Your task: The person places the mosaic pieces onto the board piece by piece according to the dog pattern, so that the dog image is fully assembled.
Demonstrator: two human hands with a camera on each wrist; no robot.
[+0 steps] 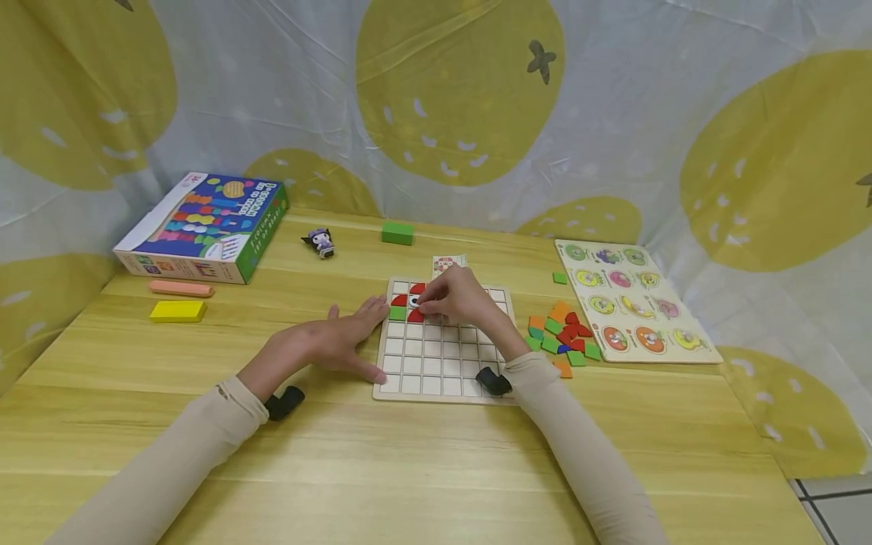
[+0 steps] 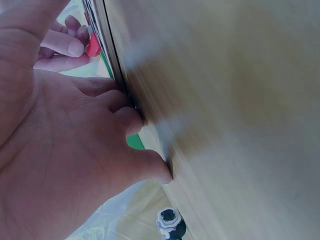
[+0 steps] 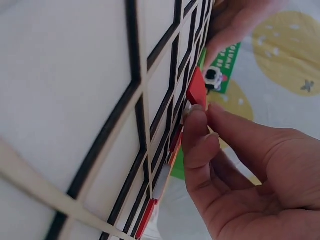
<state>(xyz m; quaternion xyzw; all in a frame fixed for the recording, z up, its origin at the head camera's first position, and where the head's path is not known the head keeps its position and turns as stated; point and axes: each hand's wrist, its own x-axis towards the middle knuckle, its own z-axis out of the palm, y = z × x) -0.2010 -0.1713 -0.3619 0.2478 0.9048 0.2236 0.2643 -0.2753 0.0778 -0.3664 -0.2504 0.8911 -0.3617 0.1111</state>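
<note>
Pinching a red piece [image 3: 197,89] between thumb and fingertip of the right hand [image 1: 459,297], at the far left part of the gridded board [image 1: 432,366] — just beside a black-and-white eye tile [image 1: 413,301]. Resting the left hand [image 1: 334,339], fingers extended and holding nothing, along the board's left edge — near a green tile [image 1: 397,312]. To the right, a loose scatter of coloured pieces [image 1: 567,334].

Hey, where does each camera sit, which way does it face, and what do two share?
Head: worn on the head, facing forward and down at the grid board; left hand, right hand and sleeves show.
Left wrist: faces past its palm along the tabletop; both hands show.
Right wrist: faces low across the board's squares; both hands show.
Shared: both wrist views catch the figurine.
</note>
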